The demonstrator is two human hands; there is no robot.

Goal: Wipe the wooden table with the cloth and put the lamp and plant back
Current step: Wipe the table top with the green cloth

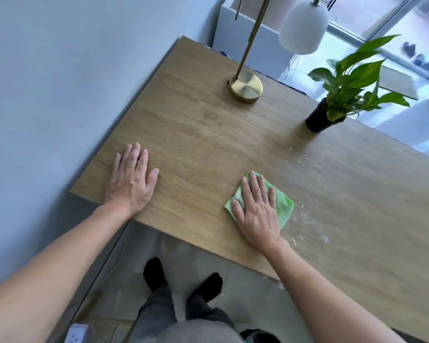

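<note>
The wooden table (198, 134) fills the middle of the head view. My right hand (258, 211) lies flat on a folded green cloth (284, 204) near the table's front edge, pressing it down. My left hand (131, 179) rests palm down on the bare wood near the left corner, holding nothing. A lamp with a round brass base (245, 86), a thin brass stem and a white shade (304, 26) stands at the far edge. A leafy green plant in a black pot (318, 118) stands to its right, also at the far edge.
White crumbs or dust (305, 216) are scattered on the wood right of the cloth. A pale wall (47, 82) runs along the table's left side. A white power strip (76, 335) and cable lie on the floor by my feet. A window is behind the plant.
</note>
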